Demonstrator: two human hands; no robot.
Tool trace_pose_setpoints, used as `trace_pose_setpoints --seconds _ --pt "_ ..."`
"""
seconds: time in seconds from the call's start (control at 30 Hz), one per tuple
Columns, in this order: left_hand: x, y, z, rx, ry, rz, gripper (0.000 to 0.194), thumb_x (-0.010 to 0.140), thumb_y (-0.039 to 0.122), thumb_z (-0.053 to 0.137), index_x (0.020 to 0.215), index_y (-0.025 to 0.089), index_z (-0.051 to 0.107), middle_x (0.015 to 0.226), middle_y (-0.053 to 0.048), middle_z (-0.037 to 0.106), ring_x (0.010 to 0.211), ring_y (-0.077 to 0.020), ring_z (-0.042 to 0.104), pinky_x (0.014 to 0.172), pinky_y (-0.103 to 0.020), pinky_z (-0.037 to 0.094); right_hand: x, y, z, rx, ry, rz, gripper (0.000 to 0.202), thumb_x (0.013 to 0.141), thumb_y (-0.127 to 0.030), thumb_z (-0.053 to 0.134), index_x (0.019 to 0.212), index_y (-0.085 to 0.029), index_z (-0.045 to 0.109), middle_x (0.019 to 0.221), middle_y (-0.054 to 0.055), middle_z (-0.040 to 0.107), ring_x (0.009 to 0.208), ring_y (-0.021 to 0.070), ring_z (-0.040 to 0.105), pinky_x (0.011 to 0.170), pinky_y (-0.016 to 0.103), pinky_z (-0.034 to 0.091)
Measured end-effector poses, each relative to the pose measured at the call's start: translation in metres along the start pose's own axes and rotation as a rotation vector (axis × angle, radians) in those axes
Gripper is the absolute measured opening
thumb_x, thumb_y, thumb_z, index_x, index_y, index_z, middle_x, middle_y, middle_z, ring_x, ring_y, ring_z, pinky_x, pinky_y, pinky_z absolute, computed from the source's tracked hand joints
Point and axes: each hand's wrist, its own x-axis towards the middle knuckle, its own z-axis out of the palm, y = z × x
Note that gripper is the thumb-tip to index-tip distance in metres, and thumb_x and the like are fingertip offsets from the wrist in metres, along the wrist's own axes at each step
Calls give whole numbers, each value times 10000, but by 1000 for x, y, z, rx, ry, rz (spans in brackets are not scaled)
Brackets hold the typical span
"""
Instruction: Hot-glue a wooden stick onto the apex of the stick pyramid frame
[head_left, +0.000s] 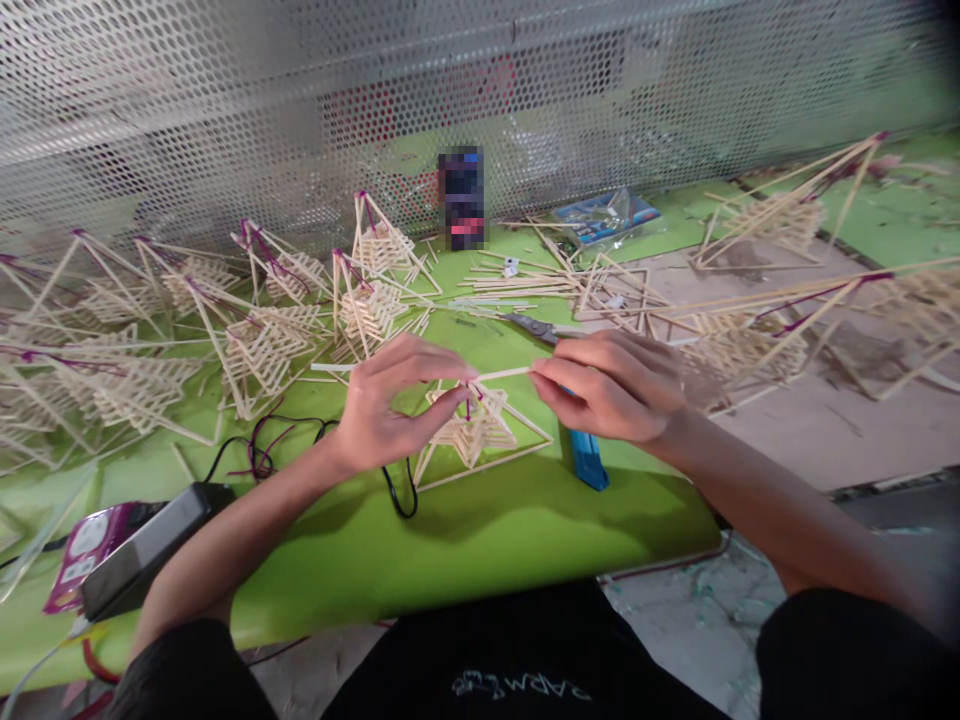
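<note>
The small stick frame stood on the green counter, below and between the hands. Just over its top, the left hand pinched one end of a pale stick, fingertips narrow; the right hand gripped the other end. A blue-handled tool lay near the right hand, scissors beyond, and more stick frames to the left.

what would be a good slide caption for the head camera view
Left hand and right hand holding a pale stick over a small stick frame on a green tabletop.
</note>
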Motion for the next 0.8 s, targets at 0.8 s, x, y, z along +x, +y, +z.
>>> trace_pose_setpoints --seconds 0.8 --pt "3 2 -2 38 -12 51 298 900 95 820 1155 235 755 1024 -44 837 938 -186 793 807 -357 650 1 0 0 2 24 -12 163 947 -170 767 1069 -218 669 833 1 766 658 121 688 639 264 592"
